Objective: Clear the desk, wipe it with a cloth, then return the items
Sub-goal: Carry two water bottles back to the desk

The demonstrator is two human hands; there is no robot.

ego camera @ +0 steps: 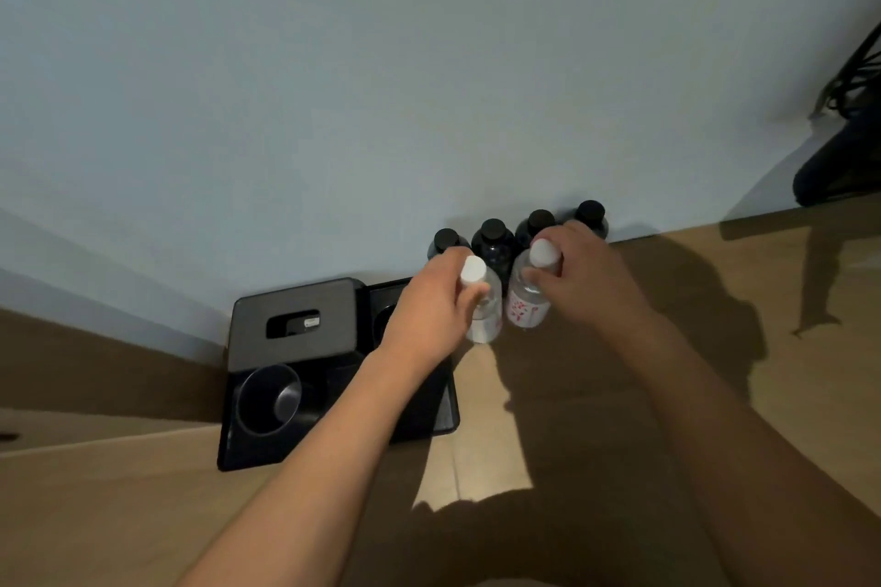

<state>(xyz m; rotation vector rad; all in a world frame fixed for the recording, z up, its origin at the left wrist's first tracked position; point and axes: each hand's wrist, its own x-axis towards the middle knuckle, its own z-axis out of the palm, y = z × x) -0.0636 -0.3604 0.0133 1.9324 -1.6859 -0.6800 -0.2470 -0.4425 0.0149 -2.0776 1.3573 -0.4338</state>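
Two clear bottles gripped near the wall, centre of the frame

The left hand (431, 300) curls round one white-capped bottle (482, 305) and the right hand (579, 274) round the other bottle (527, 296), each just below the cap, probably so both lift together; they stand on the surface (715, 348) before four dark bottles (493, 243), right of the black tray (295, 362).

One head-worn view (wide-angle) looks forward and down, close over the desk (619, 396) toward the wall (381, 86).

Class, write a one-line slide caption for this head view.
Left hand and right hand each grip a clear white-capped bottle before four dark bottles.
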